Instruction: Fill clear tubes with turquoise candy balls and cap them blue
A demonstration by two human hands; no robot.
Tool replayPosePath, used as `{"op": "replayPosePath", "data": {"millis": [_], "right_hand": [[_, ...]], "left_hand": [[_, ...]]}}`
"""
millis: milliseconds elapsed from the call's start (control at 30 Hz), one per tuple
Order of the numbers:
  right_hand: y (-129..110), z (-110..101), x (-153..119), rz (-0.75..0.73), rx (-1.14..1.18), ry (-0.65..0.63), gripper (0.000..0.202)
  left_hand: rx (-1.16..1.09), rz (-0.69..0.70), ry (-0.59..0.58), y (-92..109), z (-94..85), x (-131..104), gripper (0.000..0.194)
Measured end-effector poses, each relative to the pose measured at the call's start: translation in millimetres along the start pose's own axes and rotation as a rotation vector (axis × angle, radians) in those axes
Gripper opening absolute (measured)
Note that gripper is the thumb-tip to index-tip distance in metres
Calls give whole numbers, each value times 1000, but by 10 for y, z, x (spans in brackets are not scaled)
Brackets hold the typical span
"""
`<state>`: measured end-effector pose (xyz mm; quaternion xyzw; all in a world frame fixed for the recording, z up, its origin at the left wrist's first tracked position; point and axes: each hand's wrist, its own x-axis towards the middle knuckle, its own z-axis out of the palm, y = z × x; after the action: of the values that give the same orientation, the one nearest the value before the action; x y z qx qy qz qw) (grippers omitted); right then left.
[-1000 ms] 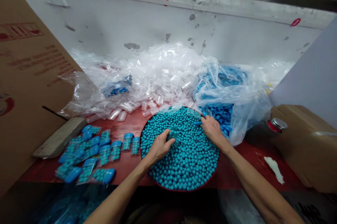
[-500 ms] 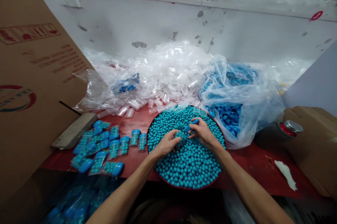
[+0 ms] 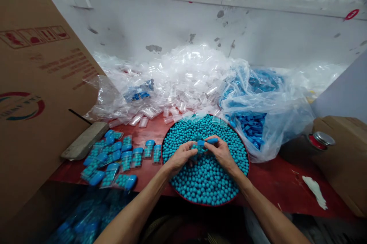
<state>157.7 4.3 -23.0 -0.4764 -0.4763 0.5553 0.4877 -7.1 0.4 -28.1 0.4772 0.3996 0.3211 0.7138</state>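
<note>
Over a round red tray heaped with small teal balls, both my hands meet near the middle. My left hand is closed round a small clear plastic container with teal balls in it, partly hidden by the fingers. A blue flip-top cap is pinched in my right hand, its lid standing open. One part of the cap lies at the container's mouth; whether it is seated there I cannot tell. Filled containers with blue caps lie and stand left of the tray.
Empty clear containers are piled at the back against the wall. A plastic bag of blue caps sits behind right. A cardboard box rises at left beside a grey block. At right are a lidded metal flask and a white glove.
My right hand has brought the blue cap down and left, onto the mouth of the container in my left hand. The whole view has shifted slightly.
</note>
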Motion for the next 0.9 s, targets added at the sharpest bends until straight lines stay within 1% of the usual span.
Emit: {"op": "replayPosePath", "data": {"millis": [67, 133, 233, 300, 367, 500, 600, 667, 733, 800, 900], "right_hand": [[16, -31, -67, -15, -41, -7, 24], [14, -47, -105, -23, -58, 24, 25], [6, -15, -127, -80, -96, 105, 24], [10, 21, -135, -130, -129, 131, 21], [17, 37, -142, -182, -156, 116, 18], [16, -1, -143, -274, -184, 26, 13], [-5, -34, -154, -308, -193, -31, 11], [-26, -51, -181, -290, -205, -63, 11], [-55, -75, -217, -241, -233, -121, 14], [-90, -103, -249, -178, -275, -177, 17], [-142, -128, -275, -83, -361, -175, 16]], "left_hand": [[-47, -16, -31, -7, -11, -20, 37], [-79, -24, -57, -9, 1, -33, 41], [-144, 15, -82, 7, 63, -47, 43], [-200, 54, -80, 31, 116, -64, 45], [-240, 73, -78, 55, 159, -91, 48], [-281, 73, -87, 79, 198, -146, 57], [-286, 66, -94, 82, 202, -166, 56], [-259, 64, -63, 86, 200, -178, 53], [-213, 63, -18, 91, 193, -192, 49], [-160, 57, 3, 96, 180, -207, 46], [-66, 43, -12, 103, 161, -222, 43]]}}
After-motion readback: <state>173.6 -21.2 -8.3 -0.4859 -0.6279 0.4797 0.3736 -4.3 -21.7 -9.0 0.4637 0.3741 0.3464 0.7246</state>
